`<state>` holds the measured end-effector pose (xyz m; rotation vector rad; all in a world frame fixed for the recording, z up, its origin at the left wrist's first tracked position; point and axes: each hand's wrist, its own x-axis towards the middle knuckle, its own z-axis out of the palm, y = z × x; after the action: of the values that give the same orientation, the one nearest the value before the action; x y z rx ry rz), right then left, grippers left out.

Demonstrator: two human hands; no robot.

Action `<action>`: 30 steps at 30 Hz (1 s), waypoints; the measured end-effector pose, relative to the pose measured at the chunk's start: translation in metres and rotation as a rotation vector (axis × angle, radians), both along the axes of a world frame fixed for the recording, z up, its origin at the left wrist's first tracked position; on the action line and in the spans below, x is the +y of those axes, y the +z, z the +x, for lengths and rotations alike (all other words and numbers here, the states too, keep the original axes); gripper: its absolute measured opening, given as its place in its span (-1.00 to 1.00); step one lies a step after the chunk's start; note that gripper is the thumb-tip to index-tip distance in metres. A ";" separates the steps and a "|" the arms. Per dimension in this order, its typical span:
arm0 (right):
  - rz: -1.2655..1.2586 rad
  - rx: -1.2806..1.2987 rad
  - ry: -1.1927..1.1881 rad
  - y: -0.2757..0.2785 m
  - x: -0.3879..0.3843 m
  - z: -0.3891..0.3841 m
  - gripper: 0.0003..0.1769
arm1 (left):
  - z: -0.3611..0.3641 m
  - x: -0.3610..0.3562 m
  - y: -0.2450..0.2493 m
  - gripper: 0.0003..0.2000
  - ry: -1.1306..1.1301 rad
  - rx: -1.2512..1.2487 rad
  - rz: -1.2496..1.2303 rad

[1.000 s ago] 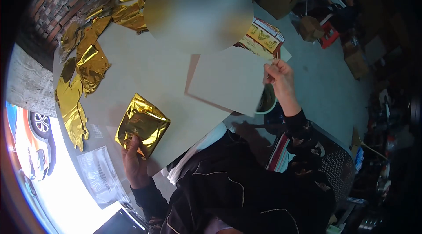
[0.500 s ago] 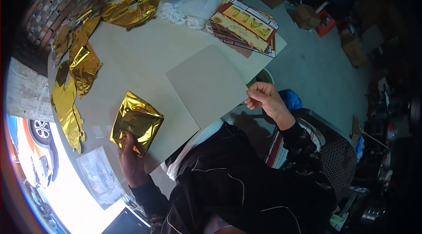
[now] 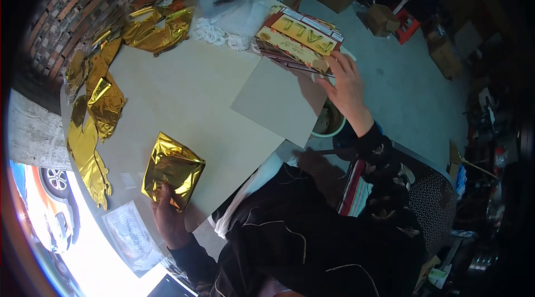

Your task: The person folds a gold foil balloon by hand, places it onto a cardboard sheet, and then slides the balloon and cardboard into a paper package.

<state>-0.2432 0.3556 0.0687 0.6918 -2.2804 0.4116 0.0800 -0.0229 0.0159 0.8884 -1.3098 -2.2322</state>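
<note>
My left hand (image 3: 169,220) is closed on the lower corner of a folded gold foil piece (image 3: 177,164), holding it over the near left part of the table. The foil is shiny and creased. My right hand (image 3: 349,89) reaches to the near right corner of a stack of printed cards (image 3: 295,40), its thumb apart from the fingers. The fingertips appear to touch the top card, which shows gold "FALL" lettering. Below that hand lies a flat grey board (image 3: 278,99), partly over the table's edge.
More gold foil pieces (image 3: 106,99) line the table's left side and back. Clear plastic bags (image 3: 231,4) and white rings or cord (image 3: 214,35) lie behind the cards. A printed clear bag (image 3: 131,235) sits near left. Beside the table stand a bucket (image 3: 334,121) and a chair (image 3: 429,199).
My right hand has moved away from me, from the grey board's edge to the card stack. The grey board has shifted right and turned. My left hand still holds the foil.
</note>
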 end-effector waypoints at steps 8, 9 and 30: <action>0.097 -0.068 0.179 -0.003 0.010 -0.032 -0.77 | -0.007 0.015 0.016 -0.72 0.106 -0.043 -0.014; 0.084 -0.100 0.189 0.000 0.012 -0.033 -0.78 | -0.007 0.015 0.015 -0.72 0.092 -0.038 -0.017; -1.197 -1.513 0.480 -0.027 -0.101 0.099 -0.80 | 0.028 -0.013 0.021 -0.78 0.303 0.034 0.050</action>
<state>-0.1445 0.2543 0.0416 0.1687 -2.1857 2.9577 0.1076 -0.0360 0.0372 0.9894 -1.0307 -2.0410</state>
